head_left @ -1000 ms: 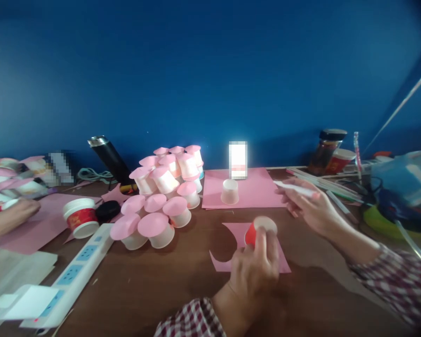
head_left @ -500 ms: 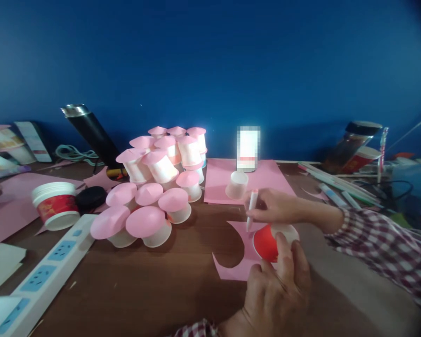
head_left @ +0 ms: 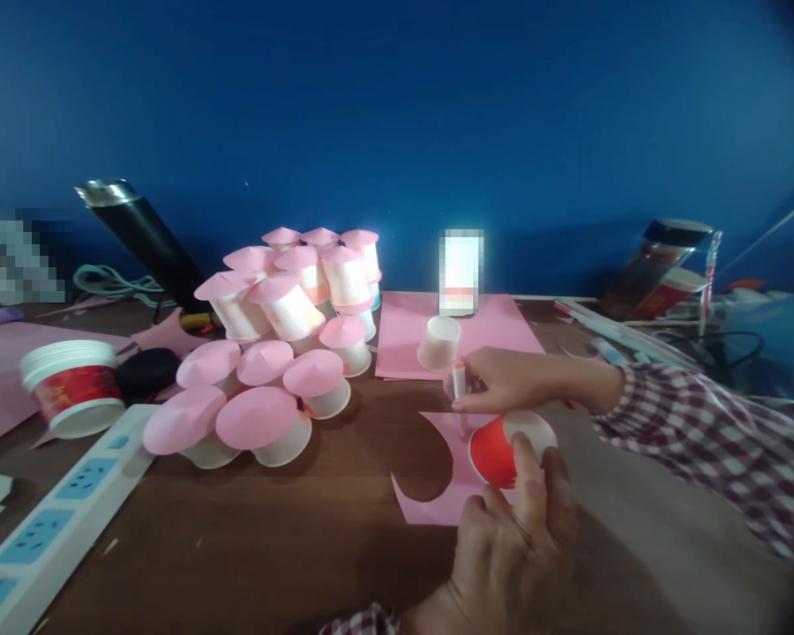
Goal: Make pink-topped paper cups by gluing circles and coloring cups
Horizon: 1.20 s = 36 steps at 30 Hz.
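A red and white paper cup [head_left: 495,451] stands mouth down on a cut sheet of pink paper [head_left: 430,511]. My left hand [head_left: 506,542] holds the cup, fingers over its base and side. Between the fingers of my right hand [head_left: 496,377] is a white marker pen [head_left: 460,384] with a pinkish end, held nearly upright. Its tip reaches the pink paper close to the cup's left edge; whether it touches is blurred. A large curved piece is cut out of the paper's left side. Just behind my right hand, a white paper cup [head_left: 438,344] stands on a pink stack.
Several paper cups with pink cone tops [head_left: 257,417] stand left of centre. A power strip [head_left: 72,485], stacked cups [head_left: 72,388] and a black flask [head_left: 142,238] are further left. A lit phone [head_left: 461,272] leans at the back. Pens [head_left: 622,331] and a jar [head_left: 662,269] lie right.
The view has shifted slightly, moving most things left. The marker has become more upright in my right hand, beside the cup. Another person's hand at the left edge has gone out of view.
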Tool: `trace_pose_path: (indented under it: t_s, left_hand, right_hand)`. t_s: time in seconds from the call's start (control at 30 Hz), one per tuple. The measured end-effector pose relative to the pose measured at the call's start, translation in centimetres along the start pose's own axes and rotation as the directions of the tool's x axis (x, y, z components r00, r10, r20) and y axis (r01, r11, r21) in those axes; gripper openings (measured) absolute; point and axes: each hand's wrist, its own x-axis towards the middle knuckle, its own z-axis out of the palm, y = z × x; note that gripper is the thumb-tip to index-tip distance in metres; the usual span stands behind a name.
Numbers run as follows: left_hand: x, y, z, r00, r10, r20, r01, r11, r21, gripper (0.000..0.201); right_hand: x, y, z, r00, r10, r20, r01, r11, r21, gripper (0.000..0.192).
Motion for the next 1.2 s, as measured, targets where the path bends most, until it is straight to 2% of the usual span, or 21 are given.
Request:
trace_pose_path:
  t_s: [0.2, 0.43, 0.73, 0.9, 1.03, 1.2]
  left_hand:
    - [-0.1, 0.1, 0.0, 1.0, 0.002, 0.019, -0.002, 1.0, -0.004, 0.062]
    - [0.0, -0.1, -0.2, 1.0, 0.015, 0.023, -0.015, 1.0, -0.018, 0.059]
    - [0.1, -0.1, -0.3, 0.999, 0.021, 0.034, -0.02, 1.0, -0.014, 0.061]
    - [0.2, -0.3, -0.4, 0.997, 0.036, 0.063, -0.035, 0.999, -0.024, 0.06]
    - [0.3, -0.2, -0.5, 0.997, 0.035, 0.071, -0.033, 0.999, -0.024, 0.06]
    - [0.3, -0.2, -0.5, 0.999, 0.026, 0.048, -0.025, 1.0, -0.006, 0.059]
  right_hand:
    - [0.4, -0.2, -0.1, 0.993, -0.02, 0.112, 0.019, 1.0, 0.01, 0.022]
    - [0.5, -0.7, -0.1, 0.992, -0.063, 0.111, 0.058, 0.997, 0.052, 0.026]
    - [0.9, 0.0, 0.1, 0.993, -0.04, 0.107, 0.042, 0.999, -0.021, 0.032]
    - [1.0, 0.1, -0.1, 0.985, -0.032, 0.167, 0.023, 0.998, 0.052, 0.023]
    - [0.7, 0.1, -0.3, 0.989, -0.013, 0.147, 0.0, 0.997, 0.082, 0.017]
    - [0.2, 0.6, -0.2, 0.995, 0.015, 0.099, -0.021, 0.998, 0.056, 0.021]
